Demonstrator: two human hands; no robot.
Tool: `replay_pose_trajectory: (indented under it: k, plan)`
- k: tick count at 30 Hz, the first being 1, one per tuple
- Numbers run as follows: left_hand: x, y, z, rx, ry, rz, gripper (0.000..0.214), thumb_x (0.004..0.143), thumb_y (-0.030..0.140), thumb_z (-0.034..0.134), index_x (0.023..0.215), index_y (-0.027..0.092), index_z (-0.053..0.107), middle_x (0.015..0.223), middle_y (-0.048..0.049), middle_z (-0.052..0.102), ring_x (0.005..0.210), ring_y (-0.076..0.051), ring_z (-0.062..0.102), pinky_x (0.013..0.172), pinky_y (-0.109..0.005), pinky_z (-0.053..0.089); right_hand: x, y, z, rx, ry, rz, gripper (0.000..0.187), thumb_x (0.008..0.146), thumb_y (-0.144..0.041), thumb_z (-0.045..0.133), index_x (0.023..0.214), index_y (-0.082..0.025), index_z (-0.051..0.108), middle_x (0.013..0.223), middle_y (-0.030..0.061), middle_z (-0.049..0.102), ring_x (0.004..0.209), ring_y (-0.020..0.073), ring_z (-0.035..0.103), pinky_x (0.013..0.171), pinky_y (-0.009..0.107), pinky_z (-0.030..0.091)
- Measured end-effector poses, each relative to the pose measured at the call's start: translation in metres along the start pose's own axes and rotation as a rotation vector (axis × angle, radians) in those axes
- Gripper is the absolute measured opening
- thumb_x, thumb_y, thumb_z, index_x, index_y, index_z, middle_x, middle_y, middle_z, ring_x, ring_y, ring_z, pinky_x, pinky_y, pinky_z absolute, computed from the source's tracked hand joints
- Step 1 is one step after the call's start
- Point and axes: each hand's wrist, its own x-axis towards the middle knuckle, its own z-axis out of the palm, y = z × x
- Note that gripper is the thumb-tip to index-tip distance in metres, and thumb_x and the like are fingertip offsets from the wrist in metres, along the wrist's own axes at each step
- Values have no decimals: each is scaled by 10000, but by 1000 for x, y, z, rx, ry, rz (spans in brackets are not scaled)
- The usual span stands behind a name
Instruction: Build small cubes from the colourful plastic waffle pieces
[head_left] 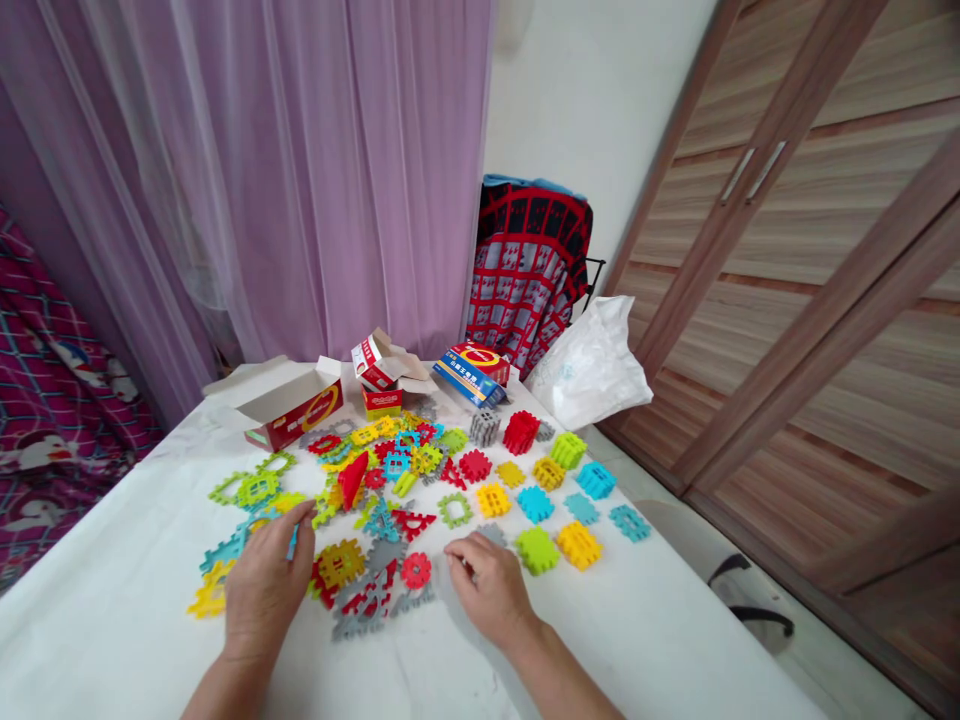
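Note:
My left hand (pixel 262 580) reaches over the left side of the pile of toothed plastic building pieces, its thumb and forefinger apart. Blue shows in the gap, and beside the hand lie a blue toothed piece (pixel 225 550) and a yellow toothed piece (pixel 210 590). My right hand (pixel 489 588) is low over the white table with its fingers curled in towards the thumb. What it holds, if anything, is hidden. Close to it are a round red piece (pixel 416 571), a grey piece (pixel 493 534) partly behind the fingers, and a lime green block (pixel 537 551).
Stacked toothed blocks, such as a yellow one (pixel 579 546) and a red one (pixel 521 432), stand at the right. Opened cardboard boxes (pixel 296 420), a blue box (pixel 471 377) and a white plastic bag (pixel 592 365) line the back of the white-covered table (pixel 112 580).

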Motion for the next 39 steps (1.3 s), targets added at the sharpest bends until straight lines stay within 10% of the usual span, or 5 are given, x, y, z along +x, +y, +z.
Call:
replay_pose_trajectory:
  k: [5,11,17,39]
  plan:
    - [-10,11,-5,-18,15,109,267,933,347,426,1006,216,647,899,-74,768,795,-215,719,728,-306,526,18,13,-22,-126,-30,21,241,865,-133,495,914,-244,703,850,5,709,795,141,663,740,214,477]
    - [-29,13,-6,-60,-21,111,244,914,350,439,1007,246,639,894,-62,772,815,-228,721,770,-340,542,109,63,-72,-480,-166,251,391,875,-54,428,1131,-208,681,1150,60,685,1043,159,640,907,243,450]
    - [-27,6,-4,-13,28,156,242,919,362,429,996,239,623,874,-39,778,778,-200,732,707,-289,555,166,82,-67,-549,-342,280,352,807,-45,539,1050,-207,737,1113,83,716,1031,200,659,858,252,456]
    - [-27,6,-4,-10,61,154,265,946,378,390,1006,237,606,851,-44,775,741,-192,730,686,-280,562,183,81,-59,-622,-429,314,386,831,-79,509,1108,-245,721,1171,73,709,1077,217,641,848,274,451]
